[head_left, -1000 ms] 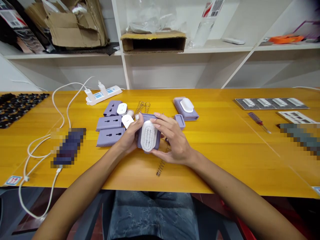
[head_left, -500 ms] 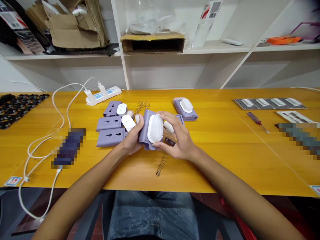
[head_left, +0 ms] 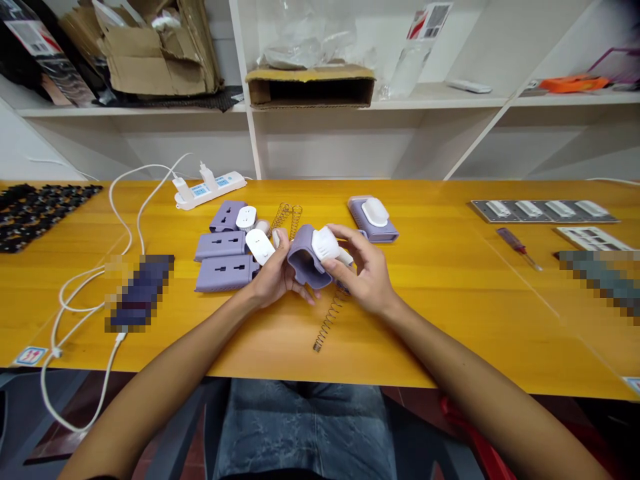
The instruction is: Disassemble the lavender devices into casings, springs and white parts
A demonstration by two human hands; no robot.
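Observation:
Between my hands I hold a lilac plastic housing (head_left: 303, 260), tilted, with a white ribbed oval part (head_left: 325, 243) at its upper end. My left hand (head_left: 273, 270) grips the housing's left side, and my right hand (head_left: 361, 270) wraps its fingers over the white part. A white plug piece (head_left: 260, 245) lies just left of my left hand. A loose coil spring (head_left: 330, 320) rests on the table below my right hand. Several lilac housings (head_left: 221, 257) lie to the left, and a finished-looking lilac unit with a white top (head_left: 373, 220) sits to the right.
Two more springs (head_left: 287, 217) stand behind my hands on the yellow table (head_left: 425, 320). A white power strip (head_left: 210, 190) with cables is at left, beside a pixelated object (head_left: 143, 293). A screwdriver (head_left: 519, 248) and a metal plate with white parts (head_left: 545, 211) are at right.
The housing has rotated and tilted, showing more of its hollow side. Its white part has swung up and to the right, and my hands have moved slightly closer together.

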